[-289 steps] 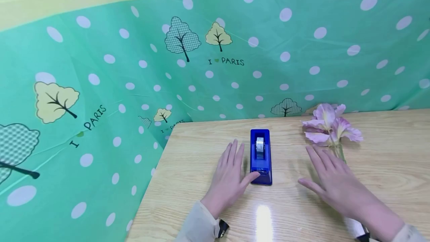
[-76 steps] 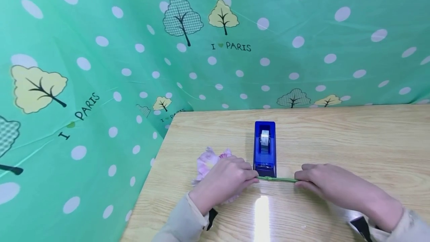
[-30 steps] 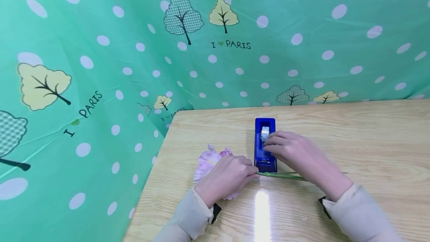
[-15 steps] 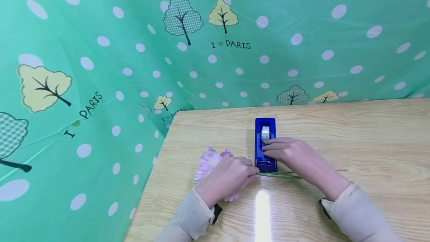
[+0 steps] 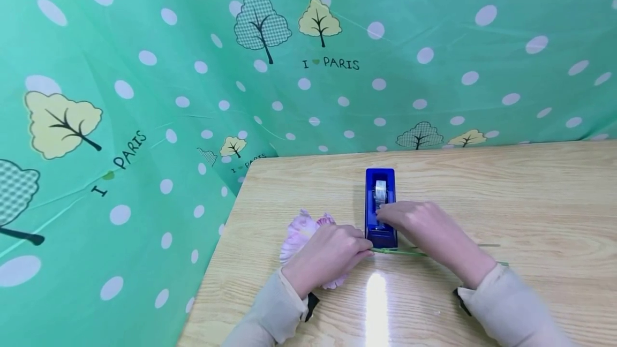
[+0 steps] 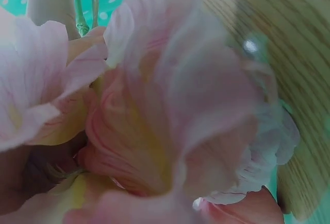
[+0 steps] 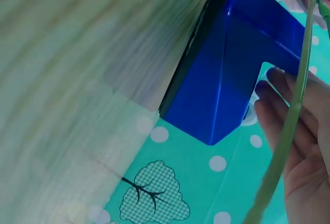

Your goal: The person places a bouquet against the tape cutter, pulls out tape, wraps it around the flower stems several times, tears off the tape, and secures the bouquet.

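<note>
Flowers [image 5: 295,240], pale purple: partly beneath the left hand [image 5: 325,256], toward the left edge of the surface [image 5: 530,202]. Stems [image 5: 396,251], green: pinched by that hand, presumably to keep them bunched. Tape dispenser [image 5: 370,213], blue: upright, between stems and far edge, seemingly for easy reach. Right hand [image 5: 426,226]: fingertips just short of the tape roll [image 5: 380,190]; whether pinching tape, I cannot tell.

The green dotted cloth [image 5: 424,84] carries "I PARIS" in dark capitals, a small green heart [image 5: 315,61] between the two words. One such line [image 5: 341,63] runs almost level on the back, a second [image 5: 129,149] climbs steeply on the left side, and a third, smaller [image 5: 239,169], sits in the corner, its last word partly cut off by the desk [image 5: 554,202].
</note>
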The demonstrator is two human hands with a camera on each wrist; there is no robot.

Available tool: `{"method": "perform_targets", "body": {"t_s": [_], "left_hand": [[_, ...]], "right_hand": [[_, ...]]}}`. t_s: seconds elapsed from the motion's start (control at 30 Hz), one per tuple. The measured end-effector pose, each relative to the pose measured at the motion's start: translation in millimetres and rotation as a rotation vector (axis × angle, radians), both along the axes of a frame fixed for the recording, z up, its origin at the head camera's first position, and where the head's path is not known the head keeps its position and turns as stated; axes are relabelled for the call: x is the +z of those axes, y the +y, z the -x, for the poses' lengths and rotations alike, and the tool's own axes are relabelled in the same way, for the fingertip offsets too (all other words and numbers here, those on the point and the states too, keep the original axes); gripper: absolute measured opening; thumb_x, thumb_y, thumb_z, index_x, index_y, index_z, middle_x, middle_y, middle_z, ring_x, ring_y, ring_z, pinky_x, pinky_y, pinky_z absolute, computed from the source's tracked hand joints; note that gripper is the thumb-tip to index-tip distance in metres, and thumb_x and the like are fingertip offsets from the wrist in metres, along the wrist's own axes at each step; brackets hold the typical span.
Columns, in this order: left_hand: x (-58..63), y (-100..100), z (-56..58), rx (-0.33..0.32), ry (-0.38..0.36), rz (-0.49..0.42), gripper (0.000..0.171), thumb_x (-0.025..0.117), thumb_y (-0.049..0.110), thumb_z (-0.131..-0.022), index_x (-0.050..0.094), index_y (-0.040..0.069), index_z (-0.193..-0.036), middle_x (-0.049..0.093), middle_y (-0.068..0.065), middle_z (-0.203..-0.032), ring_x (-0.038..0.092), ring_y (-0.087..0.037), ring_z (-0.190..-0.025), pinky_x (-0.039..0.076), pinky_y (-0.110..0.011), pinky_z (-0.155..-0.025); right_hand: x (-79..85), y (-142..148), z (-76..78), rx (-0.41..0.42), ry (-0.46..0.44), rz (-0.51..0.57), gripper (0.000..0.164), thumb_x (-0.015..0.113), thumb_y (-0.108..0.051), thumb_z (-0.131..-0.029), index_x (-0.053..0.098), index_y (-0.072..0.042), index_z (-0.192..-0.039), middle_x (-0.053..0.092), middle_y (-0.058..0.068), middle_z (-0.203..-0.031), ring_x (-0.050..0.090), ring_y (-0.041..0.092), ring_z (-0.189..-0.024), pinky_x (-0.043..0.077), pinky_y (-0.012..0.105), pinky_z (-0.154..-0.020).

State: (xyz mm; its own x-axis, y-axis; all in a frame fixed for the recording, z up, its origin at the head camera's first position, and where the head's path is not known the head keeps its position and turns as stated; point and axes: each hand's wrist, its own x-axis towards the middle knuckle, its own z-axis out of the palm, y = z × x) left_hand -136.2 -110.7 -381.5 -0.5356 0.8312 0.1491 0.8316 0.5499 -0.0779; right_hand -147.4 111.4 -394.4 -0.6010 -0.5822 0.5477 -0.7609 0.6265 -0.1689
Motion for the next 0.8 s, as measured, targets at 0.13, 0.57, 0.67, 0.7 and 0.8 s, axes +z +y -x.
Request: {"method": "perform_targets", "body": {"t_s": [0.13, 0.57, 0.67, 0.7, 0.8], "left_hand": [[0.1, -1.4, -0.5, 0.008, -0.004, 0.0, 0.016, 0.064, 0.033, -0.097, 0.076, 0.024, -0.091, 0.069, 0.014, -0.079, 0.053, 0.004, -0.061, 0.04, -0.008, -0.055], [1.8, -3.2, -0.2, 0.011, -0.023, -0.021, 0.017, 0.063, 0.032, -0.098, 0.075, 0.024, -0.09, 0.069, 0.014, -0.08, 0.055, 0.004, -0.062, 0.043, -0.008, -0.057], [2.2, -2.9, -0.4, 0.008, -0.018, -0.022, 0.017, 0.063, 0.032, -0.098, 0.076, 0.024, -0.09, 0.069, 0.014, -0.08, 0.056, 0.003, -0.063, 0.043, -0.008, -0.057], [2.3, -2.7, -0.4, 0.006, -0.017, -0.024, 0.017, 0.063, 0.032, -0.098, 0.075, 0.024, -0.09, 0.069, 0.014, -0.08, 0.056, 0.003, -0.063, 0.043, -0.008, -0.057], [2.1, -2.3, -0.5, 0.0, -0.009, -0.029, 0.017, 0.063, 0.031, -0.098, 0.075, 0.023, -0.09, 0.068, 0.014, -0.079, 0.055, 0.003, -0.061, 0.042, -0.007, -0.056]], "right_hand": [[0.6, -5.1, -0.9, -0.032, -0.027, 0.015, 0.025, 0.074, 0.008, -0.079, 0.075, -0.008, -0.098, 0.076, 0.002, -0.091, 0.072, 0.015, -0.079, 0.06, 0.028, -0.071], [4.5, -9.7, -4.9, -0.087, -0.061, 0.116, 0.009, 0.072, -0.003, -0.087, 0.075, -0.009, -0.093, 0.075, 0.001, -0.083, 0.071, 0.01, -0.07, 0.058, 0.026, -0.064], [4.2, -10.8, -7.6, -0.089, -0.069, 0.135, 0.012, 0.073, -0.001, -0.086, 0.076, -0.008, -0.096, 0.076, 0.002, -0.085, 0.071, 0.011, -0.07, 0.058, 0.025, -0.062], [3.9, -11.2, -8.7, -0.087, -0.068, 0.143, 0.013, 0.074, -0.001, -0.085, 0.076, -0.007, -0.096, 0.076, 0.003, -0.085, 0.072, 0.012, -0.07, 0.058, 0.025, -0.062], [2.7, -13.2, -11.5, -0.087, -0.041, 0.162, 0.015, 0.076, 0.001, -0.082, 0.076, -0.006, -0.096, 0.077, 0.005, -0.086, 0.073, 0.015, -0.072, 0.059, 0.027, -0.062]]}}
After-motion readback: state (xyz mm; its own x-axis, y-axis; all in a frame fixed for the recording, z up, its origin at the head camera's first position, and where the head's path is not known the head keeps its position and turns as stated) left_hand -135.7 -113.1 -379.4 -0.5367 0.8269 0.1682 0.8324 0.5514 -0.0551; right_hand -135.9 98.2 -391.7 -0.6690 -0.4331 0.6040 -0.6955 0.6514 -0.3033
